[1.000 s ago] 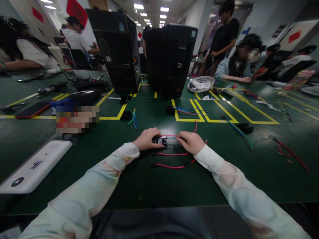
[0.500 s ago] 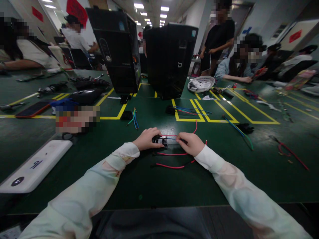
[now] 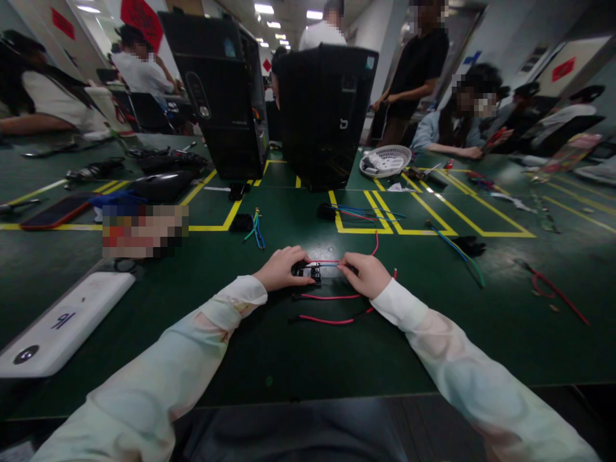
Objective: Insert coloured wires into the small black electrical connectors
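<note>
My left hand is closed around a small black plastic part with an open frame, low over the green tabletop. Just right of it, my right hand pinches a thin blue wire that runs into the black part. Alongside lies a red wire; whether my fingers grip it too I cannot tell. A red wire end sticks up behind my right hand. Two red wires with black ends, an upper one and a lower one, lie in front of my hands.
Two black computer towers stand at the back. Black parts with coloured wires lie beyond my hands. A white basket stands behind right, a white case at left. People sit and stand beyond the table.
The view has shifted slightly, and my hands keep nearly the same hold on the black part and wire. A person in white now shows behind the right tower.
</note>
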A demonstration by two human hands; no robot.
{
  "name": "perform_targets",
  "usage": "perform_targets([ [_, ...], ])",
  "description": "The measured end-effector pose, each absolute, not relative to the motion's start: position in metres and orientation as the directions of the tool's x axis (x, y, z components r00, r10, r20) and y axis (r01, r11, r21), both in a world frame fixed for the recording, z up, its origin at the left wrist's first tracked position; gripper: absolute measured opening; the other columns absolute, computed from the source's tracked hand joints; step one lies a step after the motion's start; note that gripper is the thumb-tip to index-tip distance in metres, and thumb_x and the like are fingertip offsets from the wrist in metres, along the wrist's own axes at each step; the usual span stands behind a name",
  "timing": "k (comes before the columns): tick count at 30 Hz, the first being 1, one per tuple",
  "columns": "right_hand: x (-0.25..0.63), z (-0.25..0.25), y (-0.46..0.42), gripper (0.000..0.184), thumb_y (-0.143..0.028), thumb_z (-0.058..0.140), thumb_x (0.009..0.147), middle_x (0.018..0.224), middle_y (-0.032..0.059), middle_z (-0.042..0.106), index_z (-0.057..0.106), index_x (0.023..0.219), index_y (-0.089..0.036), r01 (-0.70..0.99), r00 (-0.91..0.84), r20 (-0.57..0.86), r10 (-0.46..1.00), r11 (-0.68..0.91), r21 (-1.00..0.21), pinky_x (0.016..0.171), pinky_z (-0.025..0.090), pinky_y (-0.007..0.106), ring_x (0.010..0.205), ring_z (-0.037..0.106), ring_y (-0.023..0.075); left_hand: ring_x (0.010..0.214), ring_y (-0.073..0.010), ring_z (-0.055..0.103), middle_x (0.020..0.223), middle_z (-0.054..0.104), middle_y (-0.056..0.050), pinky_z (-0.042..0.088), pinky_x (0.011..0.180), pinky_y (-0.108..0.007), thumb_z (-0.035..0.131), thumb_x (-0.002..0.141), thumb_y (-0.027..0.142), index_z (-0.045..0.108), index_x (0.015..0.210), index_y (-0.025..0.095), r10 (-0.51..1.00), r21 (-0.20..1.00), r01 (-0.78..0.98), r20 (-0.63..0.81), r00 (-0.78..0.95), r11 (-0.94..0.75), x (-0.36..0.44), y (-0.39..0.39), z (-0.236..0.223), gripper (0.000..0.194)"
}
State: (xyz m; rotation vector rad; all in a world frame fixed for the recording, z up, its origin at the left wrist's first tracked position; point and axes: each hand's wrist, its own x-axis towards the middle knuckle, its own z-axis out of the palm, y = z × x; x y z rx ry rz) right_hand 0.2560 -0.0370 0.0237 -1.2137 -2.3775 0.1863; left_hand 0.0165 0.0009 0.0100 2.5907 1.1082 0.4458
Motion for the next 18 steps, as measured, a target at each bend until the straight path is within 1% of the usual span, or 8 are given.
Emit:
perform_targets([
  [3, 0.2570, 0.0228, -0.0367, 0.017, -0.027, 0.043, 0.086, 0.070, 0.0020, 0.059, 0.053, 0.074, -0.019, 0.700, -0.562, 0.303, 0.770, 0.637, -0.322, 0.061, 0.034, 0.022, 0.066, 0.054, 0.0126, 0.092, -0.0220, 0.048, 0.098, 0.053, -0.004, 0.035, 0.077, -0.032, 0.058, 0.069, 0.059, 0.054, 0.095, 0.021, 0.734, 0.389, 0.640, 0.166, 0.659, -0.662, 0.0162, 0.0011, 0.0095, 0.046],
  [7, 0.2577, 0.0226, -0.0372, 0.018, -0.027, 0.042, 0.086, 0.072, 0.0025, 0.059, 0.053, 0.075, -0.019, 0.724, -0.515, 0.343, 0.786, 0.613, -0.316, 0.061, 0.034, 0.022, 0.065, 0.053, 0.0125, 0.092, -0.0220, 0.048, 0.098, 0.053, -0.004, 0.034, 0.078, -0.032, 0.058, 0.069, 0.059, 0.055, 0.095, 0.021, 0.737, 0.399, 0.641, 0.157, 0.657, -0.656, 0.0159, 0.0013, 0.0092, 0.046],
  [12, 0.2580, 0.0229, -0.0387, 0.015, -0.026, 0.045, 0.084, 0.069, 0.0018, 0.059, 0.053, 0.073, -0.019, 0.710, -0.564, 0.288, 0.774, 0.632, -0.309, 0.059, 0.033, 0.021, 0.064, 0.054, 0.0122, 0.091, -0.0220, 0.048, 0.098, 0.053, -0.003, 0.035, 0.077, -0.032, 0.058, 0.068, 0.059, 0.054, 0.095, 0.021, 0.738, 0.399, 0.642, 0.152, 0.657, -0.654, 0.0156, 0.0010, 0.0097, 0.046],
  [15, 0.2576, 0.0220, -0.0380, 0.015, -0.026, 0.045, 0.084, 0.070, 0.0027, 0.060, 0.052, 0.073, -0.018, 0.740, -0.531, 0.295, 0.794, 0.604, -0.296, 0.060, 0.034, 0.022, 0.065, 0.054, 0.0127, 0.091, -0.0219, 0.048, 0.098, 0.053, -0.003, 0.035, 0.077, -0.032, 0.058, 0.069, 0.060, 0.054, 0.095, 0.021, 0.738, 0.396, 0.643, 0.157, 0.656, -0.655, 0.0156, 0.0011, 0.0098, 0.047],
  [18, 0.2569, 0.0218, -0.0373, 0.016, -0.025, 0.043, 0.084, 0.071, 0.0029, 0.059, 0.052, 0.074, -0.018, 0.732, -0.534, 0.312, 0.786, 0.615, -0.295, 0.061, 0.034, 0.022, 0.066, 0.054, 0.0130, 0.090, -0.0218, 0.048, 0.097, 0.053, -0.003, 0.035, 0.077, -0.032, 0.057, 0.069, 0.060, 0.054, 0.095, 0.021, 0.741, 0.394, 0.647, 0.154, 0.654, -0.653, 0.0157, 0.0015, 0.0095, 0.047],
])
